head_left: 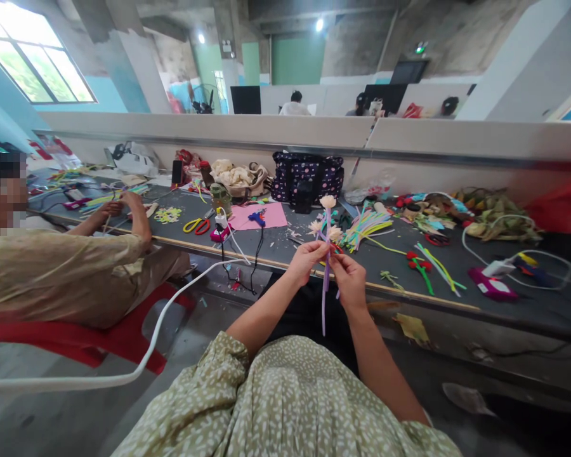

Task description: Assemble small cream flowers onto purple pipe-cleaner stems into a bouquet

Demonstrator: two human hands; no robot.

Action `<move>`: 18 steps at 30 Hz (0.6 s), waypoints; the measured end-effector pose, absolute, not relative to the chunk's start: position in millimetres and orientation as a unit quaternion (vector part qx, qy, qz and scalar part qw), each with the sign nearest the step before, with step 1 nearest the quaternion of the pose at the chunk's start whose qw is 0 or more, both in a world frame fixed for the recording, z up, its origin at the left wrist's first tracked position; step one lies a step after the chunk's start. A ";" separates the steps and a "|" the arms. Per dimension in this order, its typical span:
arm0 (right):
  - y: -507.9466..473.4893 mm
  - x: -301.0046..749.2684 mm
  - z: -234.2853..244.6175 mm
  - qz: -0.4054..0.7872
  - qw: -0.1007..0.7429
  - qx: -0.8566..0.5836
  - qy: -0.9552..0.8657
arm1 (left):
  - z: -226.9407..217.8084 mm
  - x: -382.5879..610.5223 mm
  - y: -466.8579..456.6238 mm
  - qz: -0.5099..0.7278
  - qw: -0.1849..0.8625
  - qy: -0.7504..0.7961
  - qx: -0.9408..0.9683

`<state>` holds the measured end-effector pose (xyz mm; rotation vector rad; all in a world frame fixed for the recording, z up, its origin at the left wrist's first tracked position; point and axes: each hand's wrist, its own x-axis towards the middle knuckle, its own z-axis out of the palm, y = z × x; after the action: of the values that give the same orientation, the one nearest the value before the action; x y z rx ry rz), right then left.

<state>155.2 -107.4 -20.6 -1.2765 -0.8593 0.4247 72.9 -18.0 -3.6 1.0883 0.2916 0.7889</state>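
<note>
In front of my chest, just over the table's edge, I hold up a craft flower spray (327, 219) with pale cream blooms and lilac pipe-cleaner stems. My left hand (309, 259) pinches the stems from the left, below the blooms. From the right, my right hand (349, 274) pinches them a little lower, close to the other hand. A lilac stem end (323, 317) hangs down below both hands. Behind the spray on the table lies a bundle of coloured pipe cleaners (368, 227).
Orange-and-yellow-handled scissors (197, 226), a blue glue gun (257, 218) on pink paper (278, 214) and a purple power strip (492, 284) lie on the dark table. Red pipe-cleaner flowers (419, 266) lie to the right. A co-worker (61, 273) sits at left. A white cable (157, 324) crosses the left side.
</note>
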 end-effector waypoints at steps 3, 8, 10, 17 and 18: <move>-108.4 156.1 -21.7 0.035 0.626 -0.657 -0.418 | -5.3 75.2 -22.3 0.422 0.737 0.167 0.501; -106.3 155.0 -29.5 -0.171 0.485 -0.728 -0.453 | -9.5 83.5 -28.9 0.477 0.705 0.192 0.488; -104.6 154.1 -34.0 -0.222 0.434 -0.731 -0.478 | -10.1 86.2 -29.3 0.482 0.697 0.197 0.493; -110.1 156.7 -37.8 -0.236 0.425 -0.706 -0.515 | -8.6 86.4 -24.6 0.465 0.682 0.207 0.525; -111.7 157.5 -36.8 -0.230 0.428 -0.706 -0.515 | -8.1 86.3 -24.3 0.463 0.682 0.205 0.528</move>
<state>157.5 -111.7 -36.8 -1.7622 -1.2865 -0.5737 86.3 -24.3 -8.1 1.1846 0.4607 1.0381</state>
